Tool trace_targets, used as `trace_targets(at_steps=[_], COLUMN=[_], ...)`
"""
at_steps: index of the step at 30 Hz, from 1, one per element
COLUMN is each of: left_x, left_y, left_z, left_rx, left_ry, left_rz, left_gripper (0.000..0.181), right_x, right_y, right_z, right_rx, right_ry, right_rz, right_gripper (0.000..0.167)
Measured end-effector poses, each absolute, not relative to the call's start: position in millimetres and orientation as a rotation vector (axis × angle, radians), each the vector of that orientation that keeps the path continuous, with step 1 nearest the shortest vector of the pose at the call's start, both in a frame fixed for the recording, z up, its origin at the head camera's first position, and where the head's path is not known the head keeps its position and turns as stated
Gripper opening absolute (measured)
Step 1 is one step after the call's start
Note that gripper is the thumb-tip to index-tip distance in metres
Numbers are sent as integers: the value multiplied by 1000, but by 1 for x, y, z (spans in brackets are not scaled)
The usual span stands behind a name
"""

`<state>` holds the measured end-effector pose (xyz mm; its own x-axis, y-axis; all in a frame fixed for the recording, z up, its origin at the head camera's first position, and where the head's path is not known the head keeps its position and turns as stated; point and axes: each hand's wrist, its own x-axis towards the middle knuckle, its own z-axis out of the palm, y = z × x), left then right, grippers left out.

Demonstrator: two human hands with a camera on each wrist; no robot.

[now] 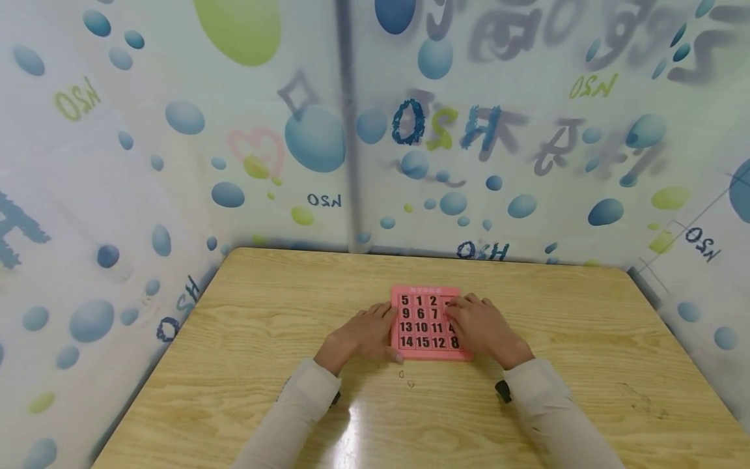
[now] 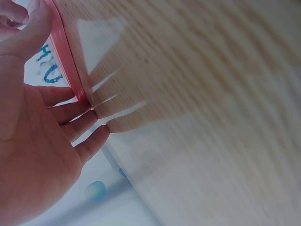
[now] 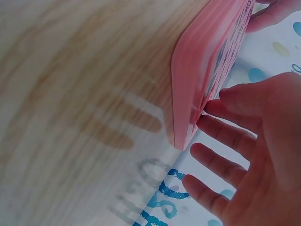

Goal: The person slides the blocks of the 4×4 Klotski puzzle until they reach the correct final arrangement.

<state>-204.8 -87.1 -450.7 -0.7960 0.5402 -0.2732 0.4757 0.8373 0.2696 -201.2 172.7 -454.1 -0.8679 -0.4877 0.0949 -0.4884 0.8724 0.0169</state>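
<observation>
A pink number sliding puzzle (image 1: 430,355) lies flat on the table, its tiles printed with black numerals. My left hand (image 1: 368,332) holds its left side, with fingers along the edge and the thumb by the near left corner. In the left wrist view, the fingertips of the left hand (image 2: 51,136) meet the pink frame (image 2: 69,56) and the tabletop. My right hand (image 1: 483,329) reaches over the right side, fingertips on the upper right tiles, hiding part of that column. In the right wrist view, the right hand (image 3: 254,146) has its thumb and index finger near the tile face.
The light wooden table (image 1: 281,286) carries the puzzle near its middle. Behind it and at both sides stand pale walls (image 1: 381,189) with blue and green bubble patterns and mirrored lettering. Small marks (image 1: 406,378) show on the wood just in front of the puzzle.
</observation>
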Motion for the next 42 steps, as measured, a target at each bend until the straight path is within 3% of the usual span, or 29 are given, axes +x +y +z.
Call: trace_targets(at_steps=[19,28,42], left_x=[-205,-206,-204], left_y=[-87,-88,-87], left_z=[-453,-452,-449], left_rx=[766,762,756], left_ry=[2668,2673,2660], left_rz=[277,259,274], left_gripper=[106,106,106], right_x=[-209,-190,-170], right_y=[173,182,184], right_z=[-455,-449,-450], right_rx=[714,807,915], right_ry=[-3014,-2942,-2895], right_rz=[38,46,-13], right_gripper=[34,20,18])
